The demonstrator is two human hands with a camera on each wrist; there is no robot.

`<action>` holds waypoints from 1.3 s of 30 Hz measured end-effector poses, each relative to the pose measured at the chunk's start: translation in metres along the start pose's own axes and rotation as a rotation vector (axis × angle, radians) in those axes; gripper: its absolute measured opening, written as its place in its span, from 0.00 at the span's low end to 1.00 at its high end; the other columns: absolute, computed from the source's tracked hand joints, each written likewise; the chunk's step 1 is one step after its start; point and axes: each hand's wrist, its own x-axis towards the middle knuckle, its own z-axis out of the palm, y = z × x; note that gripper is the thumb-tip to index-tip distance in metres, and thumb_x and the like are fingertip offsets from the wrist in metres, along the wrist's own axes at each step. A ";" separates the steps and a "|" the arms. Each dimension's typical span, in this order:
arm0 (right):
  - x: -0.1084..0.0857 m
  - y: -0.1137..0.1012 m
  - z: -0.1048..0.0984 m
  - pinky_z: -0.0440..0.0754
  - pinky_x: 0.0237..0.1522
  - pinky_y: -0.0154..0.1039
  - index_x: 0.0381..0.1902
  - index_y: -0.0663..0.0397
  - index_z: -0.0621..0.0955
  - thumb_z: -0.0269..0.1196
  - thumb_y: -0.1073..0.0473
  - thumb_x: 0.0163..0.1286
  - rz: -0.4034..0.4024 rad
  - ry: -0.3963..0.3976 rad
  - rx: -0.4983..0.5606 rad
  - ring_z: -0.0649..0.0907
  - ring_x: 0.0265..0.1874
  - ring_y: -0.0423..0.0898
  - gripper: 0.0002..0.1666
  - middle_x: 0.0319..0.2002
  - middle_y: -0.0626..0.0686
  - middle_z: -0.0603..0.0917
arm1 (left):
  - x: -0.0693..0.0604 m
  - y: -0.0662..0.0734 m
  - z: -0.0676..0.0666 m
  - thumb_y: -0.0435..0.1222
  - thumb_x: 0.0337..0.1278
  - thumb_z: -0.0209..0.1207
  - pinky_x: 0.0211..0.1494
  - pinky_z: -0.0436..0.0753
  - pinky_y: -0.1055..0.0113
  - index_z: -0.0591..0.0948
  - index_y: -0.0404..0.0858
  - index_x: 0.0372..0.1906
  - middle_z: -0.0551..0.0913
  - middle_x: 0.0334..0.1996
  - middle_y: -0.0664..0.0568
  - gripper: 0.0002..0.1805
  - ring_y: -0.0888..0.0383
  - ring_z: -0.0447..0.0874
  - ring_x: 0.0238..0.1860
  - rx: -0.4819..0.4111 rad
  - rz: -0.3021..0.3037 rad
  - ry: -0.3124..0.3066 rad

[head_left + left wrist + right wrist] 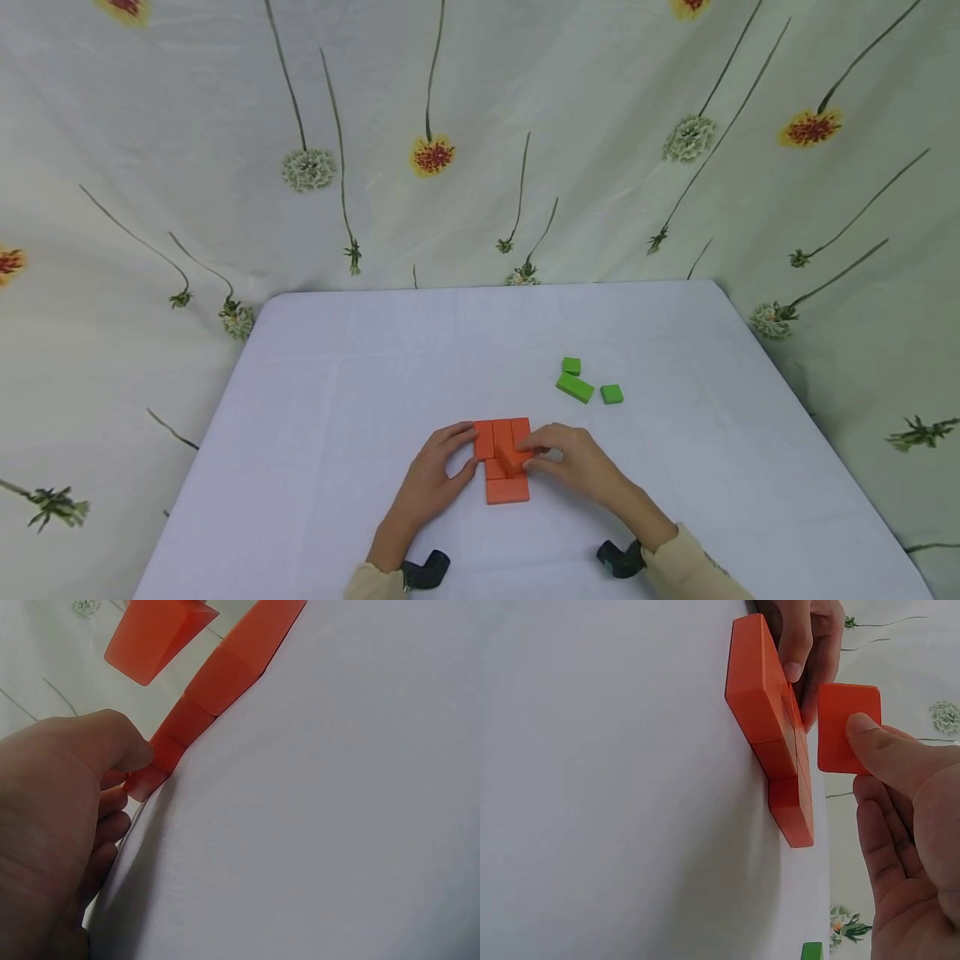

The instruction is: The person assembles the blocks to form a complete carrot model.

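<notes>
Several orange wooden blocks (507,492) lie flat, side by side, forming one shape near the table's front middle. My right hand (573,458) pinches another orange block (834,754) between thumb and fingers, tilted and raised above the flat group. The right wrist view shows a gap beneath it. My left hand (435,475) rests at the group's left side. Its thumb and forefinger touch the upper left block (483,440), the fingers lightly bent. In the left wrist view the thumb (127,742) lies against the row's end, and the other fingers are partly hidden behind it.
Beyond the orange group, to the right, lie a green oblong block (575,387) and two small green blocks, one of them a square piece (612,394). A white cloth covers the table (337,375). Behind hangs a flower-printed curtain (600,167).
</notes>
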 end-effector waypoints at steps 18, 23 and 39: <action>-0.019 -0.008 0.013 0.86 0.49 0.31 0.49 0.43 0.89 0.75 0.58 0.62 -0.097 -0.139 0.111 0.85 0.46 0.35 0.17 0.45 0.40 0.89 | 0.000 0.001 0.000 0.36 0.62 0.70 0.72 0.77 0.53 0.83 0.41 0.63 0.79 0.66 0.51 0.23 0.51 0.75 0.70 0.001 -0.005 -0.006; -0.022 -0.007 0.015 0.86 0.50 0.30 0.48 0.44 0.89 0.75 0.58 0.63 -0.128 -0.170 0.120 0.85 0.46 0.34 0.15 0.44 0.39 0.89 | 0.000 0.001 0.001 0.37 0.62 0.70 0.72 0.77 0.53 0.83 0.41 0.63 0.79 0.66 0.52 0.23 0.52 0.75 0.70 0.006 -0.006 -0.004; -0.026 -0.001 0.021 0.85 0.50 0.30 0.48 0.43 0.89 0.75 0.57 0.63 -0.103 -0.182 0.065 0.84 0.46 0.33 0.15 0.45 0.37 0.88 | 0.000 0.000 0.001 0.37 0.63 0.70 0.71 0.78 0.53 0.82 0.41 0.63 0.79 0.66 0.51 0.23 0.52 0.75 0.69 0.010 0.005 -0.003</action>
